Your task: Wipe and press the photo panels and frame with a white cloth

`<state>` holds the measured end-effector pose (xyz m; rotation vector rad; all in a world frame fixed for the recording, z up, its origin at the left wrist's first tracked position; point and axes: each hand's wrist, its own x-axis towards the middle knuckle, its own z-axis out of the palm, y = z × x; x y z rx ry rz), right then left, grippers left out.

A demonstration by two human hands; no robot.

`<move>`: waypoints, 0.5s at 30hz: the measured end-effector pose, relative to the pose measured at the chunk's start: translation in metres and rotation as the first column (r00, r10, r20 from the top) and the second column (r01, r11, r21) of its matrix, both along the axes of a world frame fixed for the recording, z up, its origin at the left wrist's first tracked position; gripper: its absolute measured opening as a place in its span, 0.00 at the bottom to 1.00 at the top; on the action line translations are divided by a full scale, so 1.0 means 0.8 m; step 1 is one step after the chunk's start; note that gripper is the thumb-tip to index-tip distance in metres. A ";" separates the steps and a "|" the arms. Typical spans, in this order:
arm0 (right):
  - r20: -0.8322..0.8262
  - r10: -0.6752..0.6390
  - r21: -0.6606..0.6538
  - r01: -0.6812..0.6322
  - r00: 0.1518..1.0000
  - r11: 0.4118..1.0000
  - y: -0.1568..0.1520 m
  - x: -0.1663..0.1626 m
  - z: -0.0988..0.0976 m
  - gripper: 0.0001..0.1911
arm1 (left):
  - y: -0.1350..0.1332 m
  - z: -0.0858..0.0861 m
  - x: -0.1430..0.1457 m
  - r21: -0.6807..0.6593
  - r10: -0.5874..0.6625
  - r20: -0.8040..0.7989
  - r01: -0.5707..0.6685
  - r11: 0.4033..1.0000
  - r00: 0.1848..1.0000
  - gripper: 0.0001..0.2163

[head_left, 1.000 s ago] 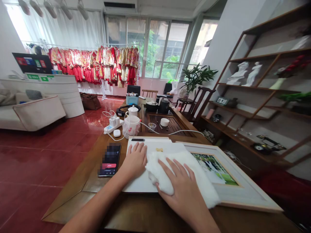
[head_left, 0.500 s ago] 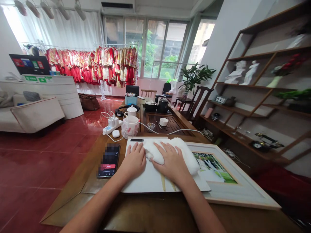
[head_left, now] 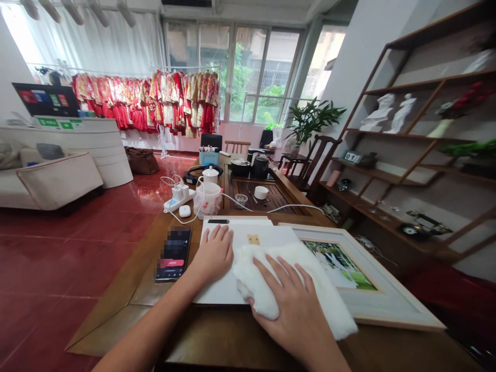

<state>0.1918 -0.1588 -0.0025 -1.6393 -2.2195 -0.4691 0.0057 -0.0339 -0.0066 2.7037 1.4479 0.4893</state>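
A white fluffy cloth (head_left: 325,294) lies bunched under my right hand (head_left: 289,294), whose fingers spread over it with the thumb at its near left edge. The cloth covers part of a flat white board (head_left: 220,289) and hangs past its near right corner. My left hand (head_left: 215,253) rests flat on the board's left side, fingers extended and holding nothing. Just beyond the cloth, a small tan mark (head_left: 253,239) shows on the white surface. At the board's far left corner there is a dark strip (head_left: 218,221).
A phone (head_left: 174,256) lies left of the board. To the right, a framed photo (head_left: 403,310) partly sits beneath the cloth. Beyond are a power strip (head_left: 178,200), a white earbud case (head_left: 185,211), a wrapped cup (head_left: 208,199) and a tea tray (head_left: 287,199) on the wooden table (head_left: 116,320).
My right hand has drawn the cloth toward me and slightly right, uncovering the tan mark and covering the lower tan stripes. My left hand has stayed on the board.
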 end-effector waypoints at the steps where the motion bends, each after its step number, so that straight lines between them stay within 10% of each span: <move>1: -0.003 -0.001 -0.003 0.001 1.000 1.000 0.005 0.001 0.001 0.35 | 0.000 0.000 0.000 -0.007 -0.006 -0.001 0.006 1.000 1.000 0.20; 15: -0.071 -0.064 -0.071 0.059 0.995 0.996 0.087 -0.006 0.016 0.33 | -0.001 0.001 -0.001 0.006 -0.015 0.009 0.015 1.000 1.000 0.19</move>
